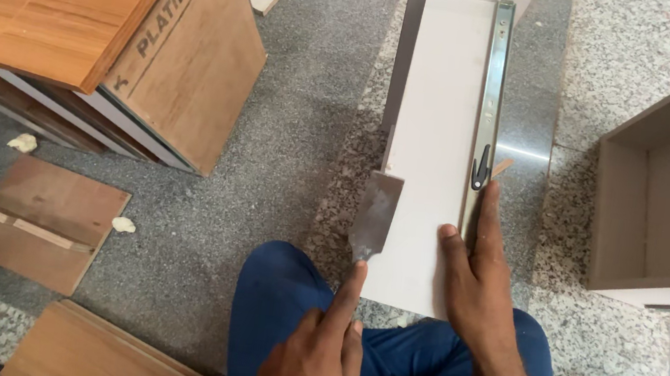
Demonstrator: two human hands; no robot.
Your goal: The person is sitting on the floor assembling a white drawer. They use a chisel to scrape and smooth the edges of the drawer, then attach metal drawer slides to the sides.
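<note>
Person seated on the grey speckled stone floor [292, 125], knees in blue trousers at near centre. A long pale grey laminated board [437, 141] lies lengthwise from the knees toward far centre, with a silver metal drawer slide rail [491, 97] fixed along its right edge.

Left hand [315, 358]: closed around the handle of a flat metal scraper blade [373, 215], forefinger stretched forward along the tool. The blade stands at the board's near left edge, touching or just beside it; cannot tell which.

Right hand [477, 269]: laid flat on the near right part of the board, fingers spread, forefinger reaching up beside the rail's black end piece, thumb out on the panel face. It appears to steady the board.

Judged step: edge work along the left side of the board, at its near end. A further stroke would call for firm hold-down from the right hand and the blade kept flat to the edge.

Around: stacked brown wooden boards [80, 12] far left, brown plywood offcut [45, 220] near left, open grey drawer box [667, 190] right.
</note>
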